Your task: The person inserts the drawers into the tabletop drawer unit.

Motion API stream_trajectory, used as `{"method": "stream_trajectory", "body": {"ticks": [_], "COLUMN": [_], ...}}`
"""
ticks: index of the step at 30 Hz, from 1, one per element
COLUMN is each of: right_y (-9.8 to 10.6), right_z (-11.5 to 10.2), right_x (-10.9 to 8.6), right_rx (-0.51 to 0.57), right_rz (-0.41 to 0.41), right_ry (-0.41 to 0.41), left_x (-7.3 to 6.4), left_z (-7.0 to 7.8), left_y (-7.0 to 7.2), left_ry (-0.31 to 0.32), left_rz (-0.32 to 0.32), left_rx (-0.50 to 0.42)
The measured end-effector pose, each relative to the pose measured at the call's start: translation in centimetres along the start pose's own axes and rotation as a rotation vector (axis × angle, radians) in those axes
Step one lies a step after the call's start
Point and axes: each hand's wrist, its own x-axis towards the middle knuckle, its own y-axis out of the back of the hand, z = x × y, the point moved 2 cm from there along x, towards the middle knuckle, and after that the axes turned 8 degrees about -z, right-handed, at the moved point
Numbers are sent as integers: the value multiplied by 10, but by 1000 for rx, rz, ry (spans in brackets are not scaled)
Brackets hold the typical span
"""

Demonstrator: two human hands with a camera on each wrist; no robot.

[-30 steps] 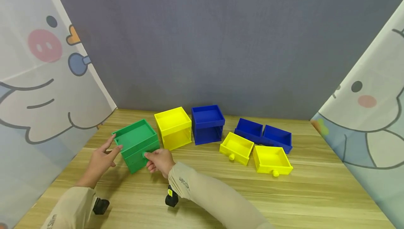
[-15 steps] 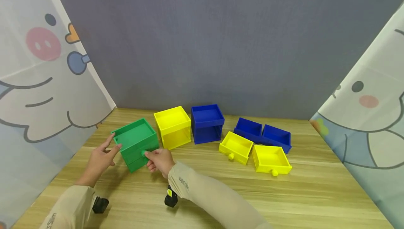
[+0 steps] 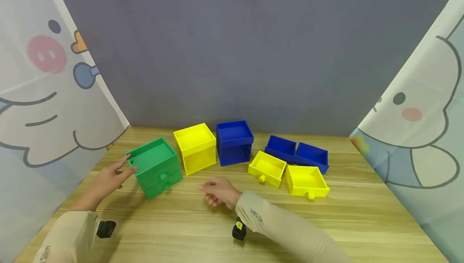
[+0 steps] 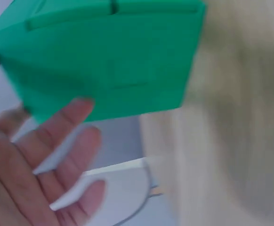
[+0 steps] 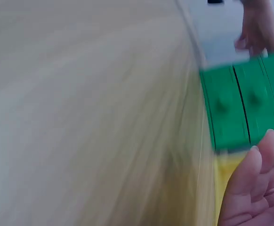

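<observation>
Well, at the left of the worktop [image 3: 174,226] stands the green cabinet [image 3: 157,168], two green drawers [image 3: 154,178] slotted in, knobs [image 3: 163,177] facing near and right. Beside it, a little farther off, come the open-fronted yellow cabinet [image 3: 195,146] and blue cabinet [image 3: 235,141]. Farther right, two yellow drawers [image 3: 267,166] lie in front of two blue drawers [image 3: 280,148], partly blocking them. The left hand [image 3: 106,180] has its fingers spread, tips at the green cabinet's left side; the right hand [image 3: 220,192] is empty and loosely curled above the worktop, thumb and forefinger close together, clear of the knobs. The left wrist view blurs and crops the green cabinet, so how firmly the fingertips touch is hard to tell; the right wrist view cuts off part of the right hand
</observation>
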Motion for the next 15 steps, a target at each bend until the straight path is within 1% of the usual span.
{"method": "stream_trajectory", "body": {"ticks": [2,4,7,9,11,13,15], "right_y": [22,43,68,81,90,97,103], "right_z": [6,12,20,24,27,31,34], "right_x": [-10,-20,-36,-46,-56,-65,-74], "right_rx": [-15,-15,-5,2,-1,-2,-6], "right_rz": [14,36,73,89,94,97,100], "right_ry": [-10,-22,-40,-43,-43,-43,-50], "left_x": [-1,-2,2,4,7,10,16], "left_z": [2,7,18,29,42,55,67], "left_y": [6,11,16,18,18,17,13], "left_ry": [-12,-29,-105,-160,-213,-245,-278], "left_rz": [-12,-2,63,112,165,203,226], "left_rx": [79,128,208,239,298,336,364]}}
